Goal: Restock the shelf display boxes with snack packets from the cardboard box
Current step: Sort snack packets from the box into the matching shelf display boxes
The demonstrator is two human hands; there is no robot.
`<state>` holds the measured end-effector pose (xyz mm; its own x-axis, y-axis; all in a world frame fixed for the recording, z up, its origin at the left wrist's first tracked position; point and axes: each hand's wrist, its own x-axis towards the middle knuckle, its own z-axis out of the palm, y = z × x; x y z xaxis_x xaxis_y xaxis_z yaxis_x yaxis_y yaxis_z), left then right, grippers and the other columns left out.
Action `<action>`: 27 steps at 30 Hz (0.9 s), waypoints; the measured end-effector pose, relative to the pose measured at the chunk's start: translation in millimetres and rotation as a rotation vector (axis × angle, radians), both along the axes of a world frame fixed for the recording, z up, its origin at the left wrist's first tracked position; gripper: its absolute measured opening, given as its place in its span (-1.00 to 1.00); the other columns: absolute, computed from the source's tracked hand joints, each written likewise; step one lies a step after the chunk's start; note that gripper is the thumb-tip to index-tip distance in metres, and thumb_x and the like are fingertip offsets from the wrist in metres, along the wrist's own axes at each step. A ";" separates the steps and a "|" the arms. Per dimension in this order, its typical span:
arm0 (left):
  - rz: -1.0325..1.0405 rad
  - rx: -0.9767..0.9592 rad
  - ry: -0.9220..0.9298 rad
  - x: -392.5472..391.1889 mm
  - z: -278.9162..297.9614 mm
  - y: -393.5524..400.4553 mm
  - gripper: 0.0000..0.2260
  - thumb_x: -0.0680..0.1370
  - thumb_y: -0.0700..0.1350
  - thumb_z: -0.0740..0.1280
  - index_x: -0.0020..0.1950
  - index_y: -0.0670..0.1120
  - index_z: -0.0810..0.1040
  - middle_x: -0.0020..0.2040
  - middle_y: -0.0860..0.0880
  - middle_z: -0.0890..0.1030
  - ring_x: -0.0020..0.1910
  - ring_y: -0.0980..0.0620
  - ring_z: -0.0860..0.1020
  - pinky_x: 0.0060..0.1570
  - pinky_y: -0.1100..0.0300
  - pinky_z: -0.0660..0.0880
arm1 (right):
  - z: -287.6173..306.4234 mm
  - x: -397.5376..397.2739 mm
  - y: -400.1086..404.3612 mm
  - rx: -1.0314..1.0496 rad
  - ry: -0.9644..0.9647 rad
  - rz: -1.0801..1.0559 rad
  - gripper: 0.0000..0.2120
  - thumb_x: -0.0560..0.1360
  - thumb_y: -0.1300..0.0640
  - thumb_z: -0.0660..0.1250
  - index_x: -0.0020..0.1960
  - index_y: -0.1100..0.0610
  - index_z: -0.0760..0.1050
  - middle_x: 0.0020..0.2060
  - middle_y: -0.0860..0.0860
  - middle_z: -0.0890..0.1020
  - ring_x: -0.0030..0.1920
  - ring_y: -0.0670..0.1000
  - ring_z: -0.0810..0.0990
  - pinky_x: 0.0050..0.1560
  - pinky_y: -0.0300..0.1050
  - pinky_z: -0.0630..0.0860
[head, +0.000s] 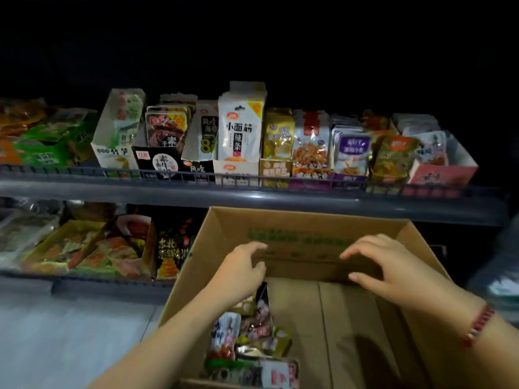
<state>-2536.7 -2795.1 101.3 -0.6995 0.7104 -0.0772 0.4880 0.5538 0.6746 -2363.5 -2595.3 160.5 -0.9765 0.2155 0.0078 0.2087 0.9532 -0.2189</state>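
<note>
- Both hands are down in the cardboard box (280, 220): left hand (241, 272) reaches in by the left wall with fingers loosely curled, and as far as I can tell it holds nothing. Right hand (393, 268) hovers over the bare side, fingers spread and bent, also holding nothing.
- Snack packets (252, 341) sit heaped in the near-left part of the box, just below the left hand. The right half of the box floor looks bare.
- Upper shelf (252, 192) has its display boxes (236, 171) lined up in a row, most looking fairly full. The white bamboo-shoot box (115, 141) towards the left seems to have more room, though it's dim and hard to call.
- My take on doing this step well: sort by brand inside the box first, grab a small stack of matching packets, all facing one way.
- Pinch the stack near the bottom edge so the packets don't fan out, then slide them in behind the ones already standing.
- Packets are slippery foil, so don't grab too many at once.
- Lower shelf (84, 279) is messier; do that one after.
</note>
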 end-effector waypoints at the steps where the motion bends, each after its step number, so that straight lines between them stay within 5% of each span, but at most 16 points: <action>1: 0.017 -0.042 -0.057 4.1 -8.1 1.8 -0.65 0.63 -0.13 0.21 0.43 0.00 0.37 0.27 0.00 0.50 -0.33 0.20 0.49 -0.39 0.49 0.37 | -4.4 10.3 4.2 0.010 -0.025 -0.022 -0.71 0.51 -0.12 0.29 0.19 -0.29 0.32 0.08 -0.36 0.33 0.16 -0.32 0.26 0.33 -0.29 0.25; 4: 0.034 -0.159 -0.179 11.0 -27.8 9.7 -0.62 0.64 -0.10 0.18 0.47 -0.03 0.31 0.28 -0.01 0.52 -0.32 0.20 0.43 -0.29 0.31 0.43 | -19.3 34.7 17.3 0.065 -0.043 -0.080 -0.70 0.52 -0.14 0.26 0.24 -0.24 0.37 0.14 -0.32 0.39 0.20 -0.27 0.30 0.33 -0.24 0.21; 9: 0.074 -0.309 -0.217 5.8 -60.1 23.6 -0.55 0.65 -0.06 0.19 0.53 -0.07 0.22 -0.23 0.16 0.36 -0.37 0.23 0.26 -0.35 0.35 0.21 | -31.3 59.8 37.0 0.121 -0.019 -0.195 -0.68 0.52 -0.12 0.26 0.27 -0.18 0.43 0.29 -0.19 0.42 0.38 -0.09 0.25 0.37 -0.07 0.08; 11: 0.067 -0.368 -0.211 0.4 -72.5 29.1 -0.50 0.66 -0.04 0.19 0.56 -0.09 0.15 0.05 0.10 0.51 -0.35 0.26 0.24 -0.34 0.33 0.24 | -33.9 61.9 40.5 0.114 0.032 -0.266 -0.58 0.50 -0.09 0.31 0.35 -0.13 0.39 0.43 -0.06 0.32 0.45 0.02 0.15 0.42 0.05 0.05; 13: 0.039 -0.421 -0.179 -5.3 -85.6 34.9 -0.47 0.66 -0.03 0.19 0.58 -0.10 0.07 0.51 -0.08 0.26 -0.22 0.30 0.33 -0.20 0.28 0.35 | -38.4 62.2 41.5 0.084 -0.010 -0.345 -0.44 0.51 -0.11 0.29 0.46 -0.12 0.23 0.52 0.02 0.08 0.49 0.09 0.00 0.46 0.08 -0.01; 14: 0.022 -0.440 -0.159 -7.8 -93.3 37.1 -0.45 0.66 -0.01 0.19 0.58 -0.10 0.05 0.57 -0.12 0.13 -0.02 0.21 0.45 -0.03 0.25 0.41 | -41.7 61.8 41.5 0.054 -0.038 -0.374 -0.39 0.51 -0.13 0.28 0.50 -0.13 0.14 0.54 0.04 -0.02 0.50 0.10 -0.06 0.48 0.07 -0.03; 16: 0.006 -0.507 -0.147 -12.2 -109.0 42.3 -0.38 0.65 0.06 0.19 0.59 -0.10 -0.02 0.59 -0.15 -0.01 0.49 -0.11 0.22 0.38 0.11 0.26 | -47.0 59.9 39.7 -0.043 -0.070 -0.402 -0.33 0.52 -0.15 0.26 0.52 -0.13 0.03 0.54 0.05 -0.13 0.52 0.10 -0.13 0.49 0.05 -0.03; 17: 0.018 -0.561 -0.157 -14.3 -117.7 45.1 -0.34 0.64 0.11 0.18 0.60 -0.11 -0.07 0.60 -0.15 -0.08 0.56 -0.15 0.04 0.45 0.05 0.15 | -49.1 59.2 38.4 -0.093 -0.076 -0.409 -0.33 0.53 -0.14 0.26 0.53 -0.13 0.00 0.54 0.05 -0.16 0.52 0.08 -0.14 0.49 0.04 -0.03; 21: 0.137 -0.731 -0.103 -20.7 -142.1 51.5 -0.22 0.56 0.32 0.15 0.59 -0.12 -0.02 0.58 -0.20 -0.07 0.55 -0.23 -0.01 0.47 -0.08 0.08 | -53.3 56.9 38.1 -0.058 -0.029 -0.413 -0.39 0.55 -0.15 0.21 0.51 -0.14 0.04 0.53 0.02 -0.11 0.51 0.05 -0.11 0.48 0.00 -0.06; 27: 0.266 -0.639 -0.112 -35.1 -164.2 47.3 -0.14 0.46 0.39 0.24 0.55 -0.08 0.02 0.51 -0.26 0.13 0.47 -0.29 0.18 0.41 -0.12 0.21 | -52.7 53.6 43.2 -0.020 0.000 -0.418 -0.43 0.55 -0.11 0.21 0.51 -0.10 0.11 0.54 0.01 -0.05 0.50 0.02 -0.13 0.47 -0.02 -0.12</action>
